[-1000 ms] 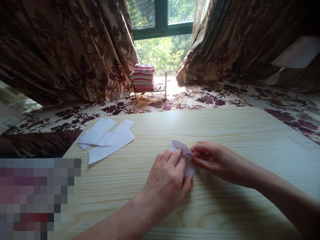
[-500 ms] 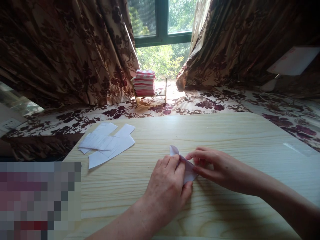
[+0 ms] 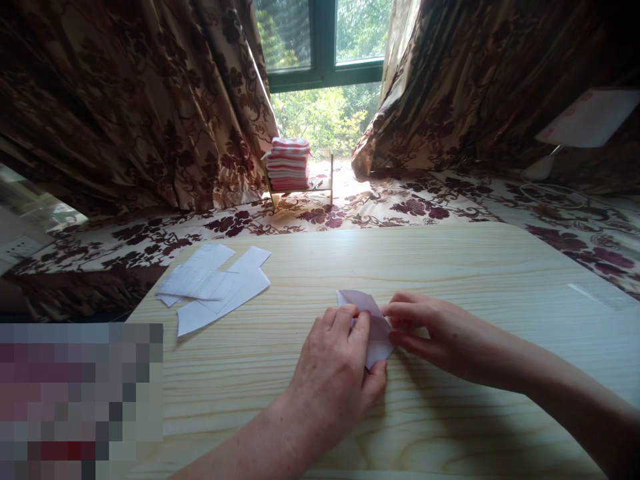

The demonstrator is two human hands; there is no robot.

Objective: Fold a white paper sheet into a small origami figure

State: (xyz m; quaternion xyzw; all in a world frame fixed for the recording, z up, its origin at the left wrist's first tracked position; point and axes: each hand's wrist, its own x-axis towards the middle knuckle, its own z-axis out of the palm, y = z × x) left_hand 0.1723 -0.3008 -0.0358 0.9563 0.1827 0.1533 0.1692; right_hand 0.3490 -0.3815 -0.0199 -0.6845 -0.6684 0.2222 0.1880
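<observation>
A small piece of folded white paper lies on the wooden table between my hands. My left hand presses over its left side, with curled fingers on the paper and the thumb at its lower edge. From the right, my right hand has its thumb and fingertips closed at the paper's right edge. A flap of the paper stands up past my left fingers at the top. My left hand covers part of the paper, so its full shape is hidden.
Several white paper pieces lie overlapped on the left of the table. A clear strip is at the right. Beyond the table are a small stand with folded striped cloths and a lamp.
The paper's upper flap has opened out wider and shows more of its surface. My right fingers have shifted slightly to the right; my left hand stays nearly in place.
</observation>
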